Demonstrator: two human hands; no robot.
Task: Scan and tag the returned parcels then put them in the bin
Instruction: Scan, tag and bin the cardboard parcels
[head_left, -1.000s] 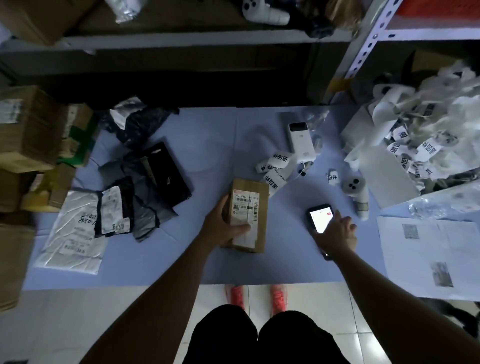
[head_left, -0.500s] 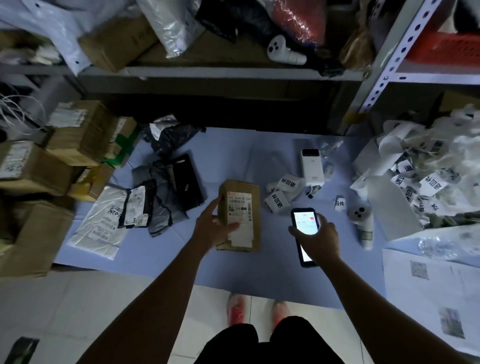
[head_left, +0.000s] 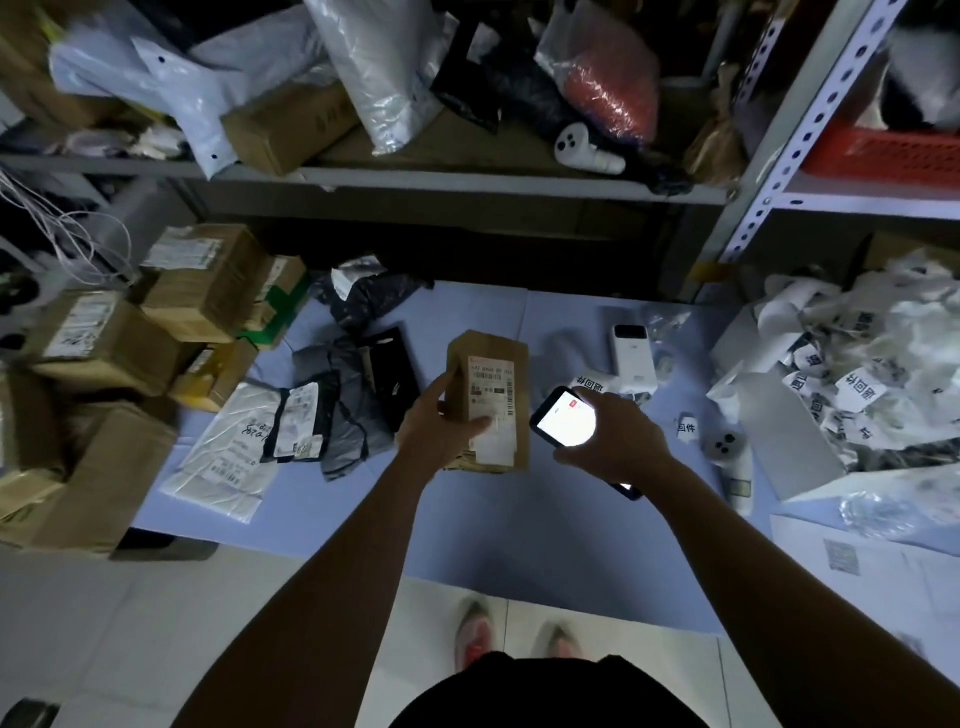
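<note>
- Gripping the brown parcel (head_left: 488, 364), the left hand (head_left: 441, 434) lays its thumb flat across the white label (head_left: 491, 395) on the top face. The other fingers are curled round the parcel's left edge, mostly hidden beneath it.
- Just right of that thumb, the right hand (head_left: 615, 441) clasps a phone (head_left: 563, 421), fingers bent over its lower half. The lit screen faces up, its top corner near the parcel's right edge without touching it.
- The parcel sits between the two hands over the blue table (head_left: 519, 525); I cannot tell whether its underside rests on it.
- Beyond the right knuckles lie printed tags (head_left: 589, 387).
- Left of the left hand's fingers lie dark mailer bags (head_left: 343, 415), untouched.
</note>
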